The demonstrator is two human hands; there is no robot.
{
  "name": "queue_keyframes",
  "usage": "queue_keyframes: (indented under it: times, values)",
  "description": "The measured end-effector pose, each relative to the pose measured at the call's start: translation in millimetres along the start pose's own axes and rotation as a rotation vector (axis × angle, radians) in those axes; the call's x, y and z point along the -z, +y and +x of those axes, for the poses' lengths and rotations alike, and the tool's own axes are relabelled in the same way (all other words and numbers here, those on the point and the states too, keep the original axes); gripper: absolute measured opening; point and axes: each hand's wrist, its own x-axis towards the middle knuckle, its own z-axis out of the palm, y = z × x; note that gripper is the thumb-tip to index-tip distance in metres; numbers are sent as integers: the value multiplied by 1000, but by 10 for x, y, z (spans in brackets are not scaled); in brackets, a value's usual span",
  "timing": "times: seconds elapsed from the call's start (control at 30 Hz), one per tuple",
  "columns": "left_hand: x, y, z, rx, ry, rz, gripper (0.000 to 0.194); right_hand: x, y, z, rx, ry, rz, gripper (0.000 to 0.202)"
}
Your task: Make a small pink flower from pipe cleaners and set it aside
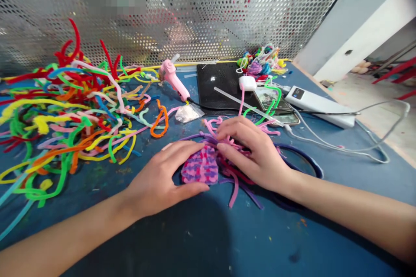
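A woven pipe-cleaner piece [200,166] in pink, purple and magenta lies on the blue table in front of me. My left hand [164,175] grips it from the left, thumb along the near edge and fingers over the far edge. Loose pipe-cleaner ends [234,188], pink and purple, trail from its right side. Over them is my right hand [255,156], with curled fingers closed on the pink and purple pipe cleaners beside the woven piece. The fingertips partly hide what is pinched. Dark purple pipe cleaners [307,158] loop out behind my right wrist.
Many coloured pipe cleaners [81,108] are heaped on the left. A pink glue gun [173,80], a small bag of white bits [188,113], a black board [214,82], a phone [276,104], a white earbud case [247,83] and a power bank [320,106] with cables lie behind.
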Motion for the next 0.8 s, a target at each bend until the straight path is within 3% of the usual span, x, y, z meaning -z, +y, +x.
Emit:
queue_keyframes:
  times: [0.1, 0.17, 0.23, 0.37, 0.43, 0.53, 0.67, 0.8]
  values:
    - [1, 59, -19, 110, -9, -369, 47, -4, -49, -4, 158, -116, 105, 19]
    - [-29, 82, -32, 173, -77, -575, 56, -7, -106, -12, 188, -146, 125, 19]
    - [-65, 104, -29, 214, -109, -690, 70, -6, -172, -11, 51, -132, 164, 11]
    - [-52, 233, 85, 283, 105, -976, 70, -15, -303, 33, -414, -145, 544, 27]
    - [-3, 360, 198, 314, 121, -1211, 72, -29, -362, 71, -517, -162, 729, 31]
    - [39, 570, 406, 328, 47, -1446, 82, -24, -425, 134, -534, -32, 752, 30]
    - [-24, 733, 680, 285, 15, -1559, 79, 89, -415, 195, -504, 211, 687, 25]
    - [-136, 729, 821, 366, 18, -1596, 66, 174, -321, 182, -541, 229, 676, 28]
